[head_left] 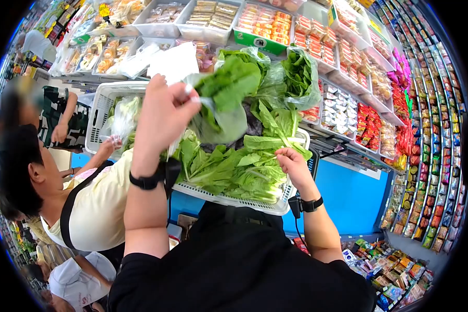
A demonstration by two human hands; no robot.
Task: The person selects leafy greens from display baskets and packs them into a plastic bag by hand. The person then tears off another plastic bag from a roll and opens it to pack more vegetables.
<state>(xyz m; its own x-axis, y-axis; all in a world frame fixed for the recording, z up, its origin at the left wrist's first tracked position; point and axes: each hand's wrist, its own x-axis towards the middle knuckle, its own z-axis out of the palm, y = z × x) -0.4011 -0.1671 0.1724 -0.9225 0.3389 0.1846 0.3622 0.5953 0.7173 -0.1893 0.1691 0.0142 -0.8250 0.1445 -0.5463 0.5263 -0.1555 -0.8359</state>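
Note:
My left hand (166, 117) is raised over a white basket (244, 203), its fingers pinching the edge of a clear plastic bag. Dark leafy greens fill this bag (221, 119). Lower on the right, my right hand (295, 165) has its fingertips closed on the loose leafy greens (234, 174) in the basket, at a pale stalk. Another bag of greens (300, 78) stands upright at the far right end of the basket. Dark purplish leaves (252, 125) lie partly hidden behind the left hand's bag.
At my left, a person in a pale yellow top (101, 203) reaches to a bagged vegetable (122, 122) in the basket's left part. Tubs of packaged snacks (268, 26) line the shelf beyond. Snack racks (431, 125) rise at right, with more packets (392, 270) low down.

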